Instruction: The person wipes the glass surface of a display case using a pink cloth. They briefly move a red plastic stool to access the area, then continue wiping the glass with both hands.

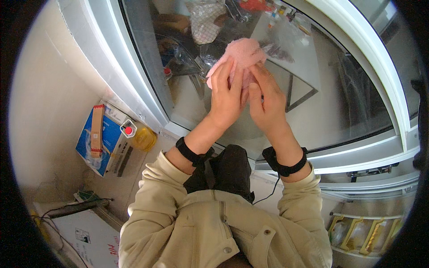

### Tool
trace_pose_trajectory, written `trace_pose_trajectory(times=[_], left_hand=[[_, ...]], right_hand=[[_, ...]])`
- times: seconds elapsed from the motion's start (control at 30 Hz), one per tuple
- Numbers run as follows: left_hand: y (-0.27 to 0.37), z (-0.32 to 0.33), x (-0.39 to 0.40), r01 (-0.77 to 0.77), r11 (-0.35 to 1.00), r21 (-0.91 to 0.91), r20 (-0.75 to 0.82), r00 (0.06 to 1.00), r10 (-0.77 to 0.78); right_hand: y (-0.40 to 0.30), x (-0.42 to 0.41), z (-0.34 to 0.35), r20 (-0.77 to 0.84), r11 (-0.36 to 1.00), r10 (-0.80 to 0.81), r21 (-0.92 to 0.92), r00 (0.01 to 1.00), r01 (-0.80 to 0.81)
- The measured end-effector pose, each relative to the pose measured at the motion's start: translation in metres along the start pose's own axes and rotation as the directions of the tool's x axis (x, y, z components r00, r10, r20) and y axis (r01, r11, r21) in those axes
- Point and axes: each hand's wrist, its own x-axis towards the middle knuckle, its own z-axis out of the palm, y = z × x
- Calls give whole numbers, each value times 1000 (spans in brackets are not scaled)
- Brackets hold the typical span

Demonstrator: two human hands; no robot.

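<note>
A fluffy pink cloth (pixel 246 50) lies bunched against the glass pane (pixel 214 110) of a white-framed sliding door in front of me. My left hand (pixel 226 88) spreads its fingers over the cloth's lower left part and holds it. From the other side, my right hand (pixel 268 95) grips the cloth's lower right edge, its thumb close to the left hand. The two hands are side by side, and parts of the fingertips are hidden in the folds. Black straps sit around both wrists.
Left of the door frame (pixel 140 67) stand a blue and white box (pixel 114 134) and a yellow oil bottle (pixel 144 137) with a red cap. A white carton (pixel 87 234) and cables lie lower left. Beyond the glass are a white table (pixel 301 63) and plastic bags. A yellow-slatted rack (pixel 365 234) stands lower right.
</note>
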Motion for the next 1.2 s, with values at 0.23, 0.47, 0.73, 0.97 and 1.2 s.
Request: trace_pose_trajectory(times=[0.23, 0.47, 0.73, 0.97, 1.2], left_hand=[[-29, -11, 32, 29, 997, 76, -71, 997, -23], [-42, -28, 18, 37, 999, 16, -32, 999, -36], [-71, -37, 42, 13, 997, 70, -80, 997, -7], [-85, -47, 24, 105, 990, 94, -91, 991, -96], [-116, -64, 50, 147, 986, 79, -155, 979, -134]], right_hand=[[-7, 28, 14, -78, 990, -117, 74, 990, 123], [-15, 27, 42, 38, 994, -35, 102, 999, 31], [-17, 63, 66, -24, 983, -79, 164, 997, 82], [-13, 65, 97, 71, 974, -133, 196, 989, 117], [-15, 74, 117, 32, 961, -183, 215, 983, 172]])
